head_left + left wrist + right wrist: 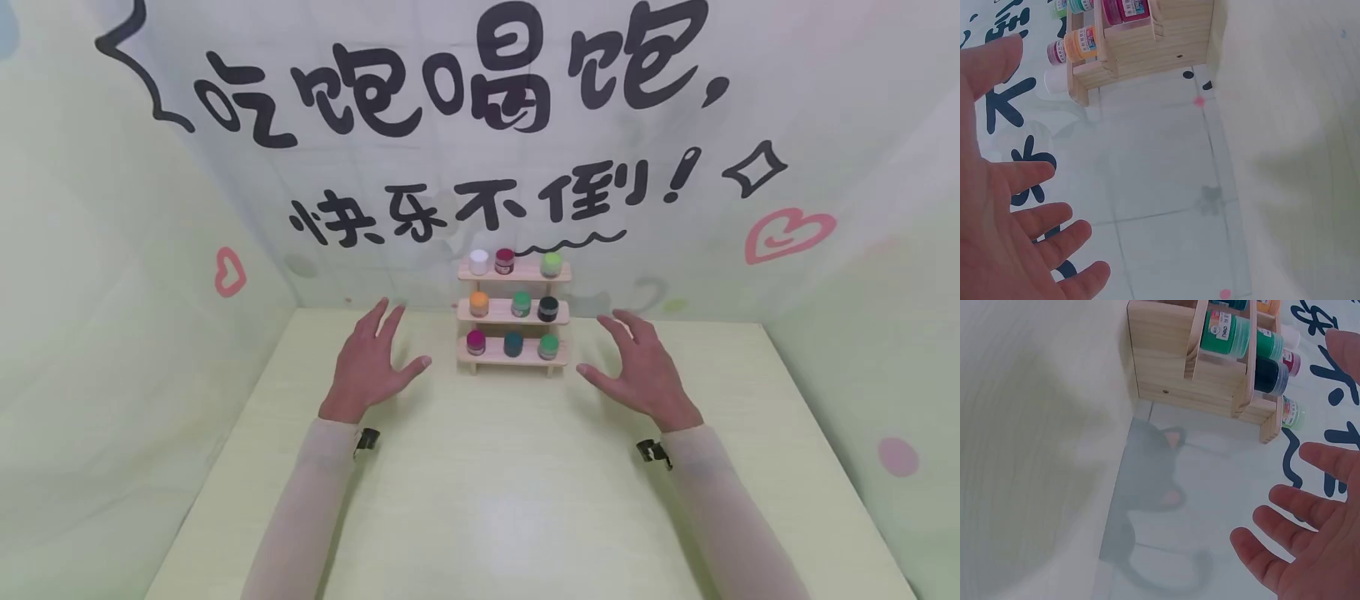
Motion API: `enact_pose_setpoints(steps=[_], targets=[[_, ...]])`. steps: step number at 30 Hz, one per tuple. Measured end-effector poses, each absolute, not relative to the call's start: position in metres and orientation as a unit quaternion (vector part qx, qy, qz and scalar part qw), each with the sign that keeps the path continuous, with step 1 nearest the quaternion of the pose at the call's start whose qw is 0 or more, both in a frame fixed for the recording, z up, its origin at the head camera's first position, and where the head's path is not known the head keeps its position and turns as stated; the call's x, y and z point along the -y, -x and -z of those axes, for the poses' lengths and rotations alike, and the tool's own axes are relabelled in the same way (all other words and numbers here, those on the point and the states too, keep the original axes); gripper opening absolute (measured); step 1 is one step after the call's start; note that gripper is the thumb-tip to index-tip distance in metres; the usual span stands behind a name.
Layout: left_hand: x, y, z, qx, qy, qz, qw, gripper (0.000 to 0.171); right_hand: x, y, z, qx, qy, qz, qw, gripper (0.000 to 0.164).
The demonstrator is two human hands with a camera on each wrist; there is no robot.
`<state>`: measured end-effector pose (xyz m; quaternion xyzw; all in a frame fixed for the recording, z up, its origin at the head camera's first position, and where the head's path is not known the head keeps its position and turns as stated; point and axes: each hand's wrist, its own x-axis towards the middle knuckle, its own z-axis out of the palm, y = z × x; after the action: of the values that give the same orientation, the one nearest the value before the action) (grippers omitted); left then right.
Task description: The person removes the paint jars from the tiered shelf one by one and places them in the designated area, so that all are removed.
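Note:
At the back of the table stands a three-tier wooden rack [513,362] with small paint jars on every shelf. The top shelf carries a white jar [478,262], a dark red jar [504,262] and a light green jar [551,265]. On the middle one are an orange jar [478,304], a green jar and a black jar [548,309]. The bottom one has a magenta jar [476,342], a dark teal jar [513,343] and another green jar [549,347]. My left hand [369,367] is left of the rack, my right hand [642,371] right of it; both have fingers spread, holding nothing.
The pale table [487,483] reaches back to a printed cloth [375,167] with black lettering. Similar cloth hangs along both sides. A dark band or clip [367,439] shows at the left wrist, and another [655,452] at the right.

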<state>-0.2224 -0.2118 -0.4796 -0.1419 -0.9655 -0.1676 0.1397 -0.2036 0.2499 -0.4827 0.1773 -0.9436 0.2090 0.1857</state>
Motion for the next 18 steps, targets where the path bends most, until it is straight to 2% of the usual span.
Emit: enact_pose_setpoints(steps=[4,10,18], targets=[[0.208,0.227,0.477,0.961,0.141,0.186,0.148,0.096,-0.246,0.204,0.485,0.936,-0.183,-0.24,0.181,0.08],[0.203,0.238,0.473,0.954,0.144,0.229,0.13,0.086,-0.239,0.209,0.493,0.914,-0.209,-0.295,0.185,0.07],[0.191,0.255,0.469,0.931,0.165,0.299,0.131,0.074,-0.233,0.217,0.506,0.897,-0.201,-0.367,0.141,0.06]])
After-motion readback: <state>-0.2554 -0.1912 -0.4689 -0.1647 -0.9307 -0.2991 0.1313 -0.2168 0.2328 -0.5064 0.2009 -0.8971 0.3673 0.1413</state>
